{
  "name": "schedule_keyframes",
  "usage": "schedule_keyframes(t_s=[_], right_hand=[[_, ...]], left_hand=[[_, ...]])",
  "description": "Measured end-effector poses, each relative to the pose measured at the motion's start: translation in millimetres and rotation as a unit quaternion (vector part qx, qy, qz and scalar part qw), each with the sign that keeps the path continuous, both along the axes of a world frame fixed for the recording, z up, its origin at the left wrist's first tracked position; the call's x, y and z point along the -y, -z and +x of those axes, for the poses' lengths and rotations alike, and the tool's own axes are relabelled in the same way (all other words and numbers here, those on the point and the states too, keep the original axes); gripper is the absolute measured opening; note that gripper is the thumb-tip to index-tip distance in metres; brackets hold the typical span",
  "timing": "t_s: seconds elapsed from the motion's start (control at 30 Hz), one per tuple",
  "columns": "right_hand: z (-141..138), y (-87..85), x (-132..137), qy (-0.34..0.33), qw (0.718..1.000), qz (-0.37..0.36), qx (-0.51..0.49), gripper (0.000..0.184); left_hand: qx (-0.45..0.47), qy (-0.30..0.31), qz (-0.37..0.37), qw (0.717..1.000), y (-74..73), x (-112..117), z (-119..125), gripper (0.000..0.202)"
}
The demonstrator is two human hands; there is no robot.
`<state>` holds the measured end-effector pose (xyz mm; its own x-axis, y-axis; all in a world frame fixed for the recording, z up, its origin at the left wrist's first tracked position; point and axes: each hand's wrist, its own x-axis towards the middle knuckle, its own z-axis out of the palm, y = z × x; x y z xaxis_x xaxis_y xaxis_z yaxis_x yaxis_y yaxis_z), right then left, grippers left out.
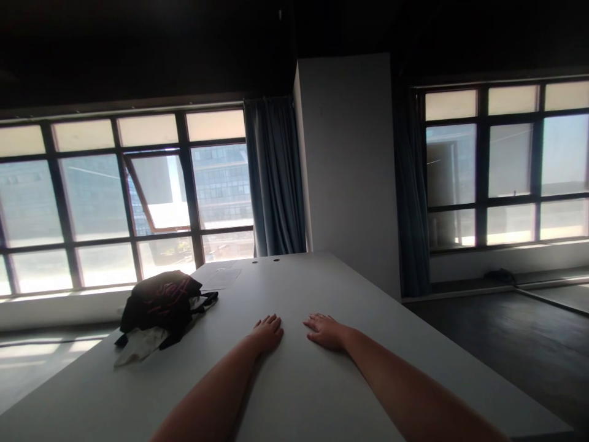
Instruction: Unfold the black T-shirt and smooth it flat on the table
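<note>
Both arms reach forward over a long white table (294,393). My left hand (268,333) lies palm down on the tabletop with its fingers stretched out, holding nothing. A short gap to its right, my right hand (326,331) rests flat on the same surface, fingers extended and nothing under them that I can see. Left of my left hand sits a crumpled heap of black cloth (159,307) with reddish lettering. Some white fabric (140,345) pokes out from beneath its near side.
Behind the cloth heap lies a thin, pale sheet (221,277). Two small dark round spots (276,260) mark the table's far end. A pillar (350,178) and blue curtains (275,178) stand beyond. One window pane (159,190) is tilted open. Dark floor (497,331) lies to the right.
</note>
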<state>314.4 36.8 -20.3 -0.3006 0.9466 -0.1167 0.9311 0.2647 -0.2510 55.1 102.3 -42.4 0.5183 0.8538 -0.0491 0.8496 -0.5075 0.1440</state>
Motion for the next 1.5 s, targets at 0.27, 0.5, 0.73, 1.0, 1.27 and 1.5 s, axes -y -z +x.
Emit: schedule_keyframes(t_s=[0.27, 0.5, 0.73, 1.0, 1.27, 1.5], right_hand=[[2.2, 4.9, -3.4, 0.002, 1.0, 0.003, -0.007, 0.075], [1.6, 3.5, -2.7, 0.002, 1.0, 0.002, -0.004, 0.074], [-0.2, 1.2, 0.0, 0.0, 1.0, 0.003, -0.002, 0.075], [1.7, 4.7, -3.5, -0.002, 1.0, 0.007, -0.003, 0.075], [0.9, 4.4, -2.7, 0.006, 1.0, 0.002, -0.006, 0.074], [0.9, 3.6, -2.0, 0.0, 1.0, 0.006, -0.005, 0.074]], left_hand=[[0.003, -0.002, 0.001, 1.0, -1.8, 2.5, 0.1, 0.067], [0.002, -0.004, -0.001, 1.0, -4.4, 5.1, 0.8, 0.067], [-0.002, -0.007, -0.008, 1.0, -5.8, 5.9, 0.3, 0.068], [0.002, -0.004, -0.003, 1.0, -2.7, 2.4, 0.0, 0.068], [0.005, -0.007, -0.001, 1.0, -2.0, 3.1, -0.8, 0.067], [0.003, -0.003, 0.001, 1.0, -3.2, 4.1, -0.7, 0.068]])
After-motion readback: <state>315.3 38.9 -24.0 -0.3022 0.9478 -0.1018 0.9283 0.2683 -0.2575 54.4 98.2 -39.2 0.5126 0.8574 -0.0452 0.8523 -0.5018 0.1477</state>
